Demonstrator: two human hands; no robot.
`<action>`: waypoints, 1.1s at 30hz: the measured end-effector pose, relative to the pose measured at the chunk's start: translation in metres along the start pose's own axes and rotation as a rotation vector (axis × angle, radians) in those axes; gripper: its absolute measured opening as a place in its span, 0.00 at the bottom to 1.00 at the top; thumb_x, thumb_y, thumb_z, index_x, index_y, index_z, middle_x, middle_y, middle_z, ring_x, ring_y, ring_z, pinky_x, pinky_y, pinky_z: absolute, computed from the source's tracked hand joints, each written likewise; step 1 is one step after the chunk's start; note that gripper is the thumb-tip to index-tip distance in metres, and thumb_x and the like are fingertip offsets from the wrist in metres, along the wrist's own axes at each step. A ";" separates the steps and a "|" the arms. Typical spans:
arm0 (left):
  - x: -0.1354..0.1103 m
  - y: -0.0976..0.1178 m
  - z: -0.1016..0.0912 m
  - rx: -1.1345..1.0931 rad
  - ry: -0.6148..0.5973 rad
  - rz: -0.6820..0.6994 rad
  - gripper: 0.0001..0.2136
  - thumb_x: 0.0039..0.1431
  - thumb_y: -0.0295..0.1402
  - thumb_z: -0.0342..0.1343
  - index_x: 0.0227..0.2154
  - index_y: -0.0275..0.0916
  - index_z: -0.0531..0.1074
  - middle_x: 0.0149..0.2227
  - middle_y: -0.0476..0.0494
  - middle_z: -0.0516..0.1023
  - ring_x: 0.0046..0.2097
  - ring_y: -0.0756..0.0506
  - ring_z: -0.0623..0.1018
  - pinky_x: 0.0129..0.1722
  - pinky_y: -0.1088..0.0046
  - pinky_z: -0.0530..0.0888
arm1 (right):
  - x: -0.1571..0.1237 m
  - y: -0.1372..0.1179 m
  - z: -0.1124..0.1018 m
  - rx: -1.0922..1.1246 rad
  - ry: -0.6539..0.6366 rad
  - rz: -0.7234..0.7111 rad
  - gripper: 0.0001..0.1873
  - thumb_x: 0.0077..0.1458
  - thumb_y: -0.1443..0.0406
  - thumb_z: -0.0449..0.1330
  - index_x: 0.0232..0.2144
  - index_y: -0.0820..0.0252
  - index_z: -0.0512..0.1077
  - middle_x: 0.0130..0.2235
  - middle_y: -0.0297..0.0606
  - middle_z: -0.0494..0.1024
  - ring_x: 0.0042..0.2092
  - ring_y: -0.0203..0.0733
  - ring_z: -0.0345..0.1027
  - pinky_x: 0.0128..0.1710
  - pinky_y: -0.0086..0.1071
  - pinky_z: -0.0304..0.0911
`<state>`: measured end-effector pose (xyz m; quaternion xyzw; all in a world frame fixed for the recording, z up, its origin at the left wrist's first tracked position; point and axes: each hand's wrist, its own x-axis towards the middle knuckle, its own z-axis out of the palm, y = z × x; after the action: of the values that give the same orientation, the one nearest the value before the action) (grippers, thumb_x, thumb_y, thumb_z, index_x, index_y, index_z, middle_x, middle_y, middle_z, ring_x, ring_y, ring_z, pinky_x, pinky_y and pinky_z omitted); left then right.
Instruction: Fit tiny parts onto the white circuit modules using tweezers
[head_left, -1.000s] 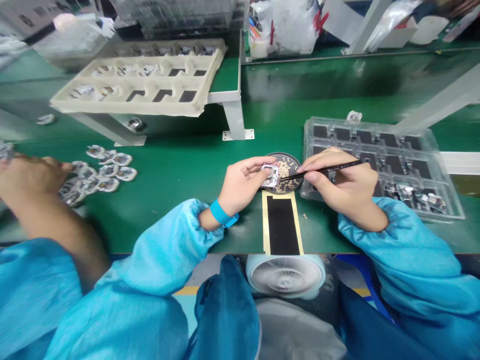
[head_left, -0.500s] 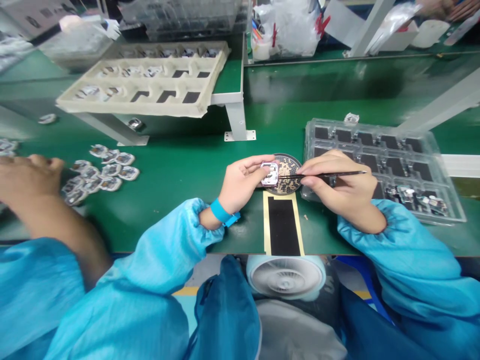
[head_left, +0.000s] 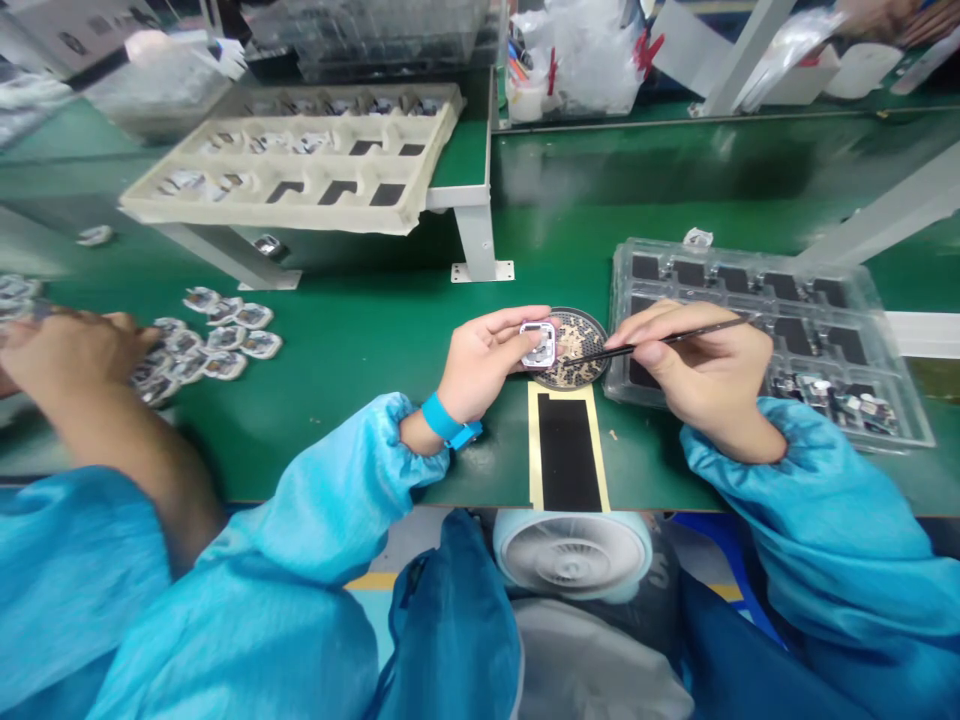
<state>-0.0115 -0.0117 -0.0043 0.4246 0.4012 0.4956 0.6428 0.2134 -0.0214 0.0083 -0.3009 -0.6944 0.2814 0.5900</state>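
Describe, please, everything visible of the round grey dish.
The round, shallow grey dish lies on the green tabletop, its rim thin, material unclear. Tiny tan pieces and dark dots cover it. The left hand and its white square part partly hide its left side; a slim black tool overlaps it, contact uncertain.

Smooth tweezers (head_left: pixel 694 332); glossy transparent plastic tray (head_left: pixel 909 400); shiny tabletop (head_left: pixel 352 350); wrinkled cloth sleeves (head_left: pixel 337 480)
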 end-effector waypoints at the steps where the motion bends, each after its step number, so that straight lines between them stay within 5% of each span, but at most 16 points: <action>1: -0.001 0.000 0.001 0.018 -0.001 0.017 0.18 0.52 0.35 0.71 0.46 0.37 0.81 0.47 0.37 0.85 0.47 0.38 0.85 0.47 0.60 0.83 | 0.000 0.001 0.000 -0.030 0.023 -0.025 0.03 0.57 0.64 0.70 0.35 0.51 0.81 0.36 0.37 0.85 0.39 0.48 0.81 0.43 0.46 0.77; 8: -0.002 -0.001 0.001 0.063 0.009 0.105 0.16 0.53 0.35 0.70 0.45 0.38 0.82 0.48 0.38 0.85 0.52 0.38 0.83 0.52 0.59 0.81 | -0.002 0.004 0.001 -0.091 -0.077 -0.008 0.03 0.56 0.63 0.70 0.35 0.51 0.81 0.36 0.37 0.86 0.39 0.48 0.81 0.42 0.45 0.77; 18: -0.008 0.005 0.005 -0.068 -0.096 -0.179 0.19 0.49 0.30 0.70 0.47 0.37 0.82 0.51 0.36 0.84 0.48 0.38 0.84 0.47 0.62 0.82 | -0.001 0.004 0.002 -0.160 0.029 -0.146 0.09 0.52 0.65 0.73 0.37 0.48 0.83 0.37 0.35 0.86 0.38 0.49 0.81 0.41 0.46 0.75; 33: -0.008 0.005 0.003 -0.171 -0.242 -0.258 0.19 0.56 0.27 0.66 0.51 0.38 0.80 0.50 0.36 0.84 0.46 0.38 0.86 0.54 0.59 0.80 | -0.004 0.003 0.003 -0.294 -0.011 -0.146 0.04 0.53 0.61 0.73 0.33 0.45 0.83 0.37 0.33 0.87 0.38 0.50 0.82 0.40 0.47 0.74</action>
<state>-0.0117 -0.0188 0.0024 0.3700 0.3285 0.3867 0.7782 0.2115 -0.0223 0.0028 -0.3313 -0.7512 0.1349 0.5548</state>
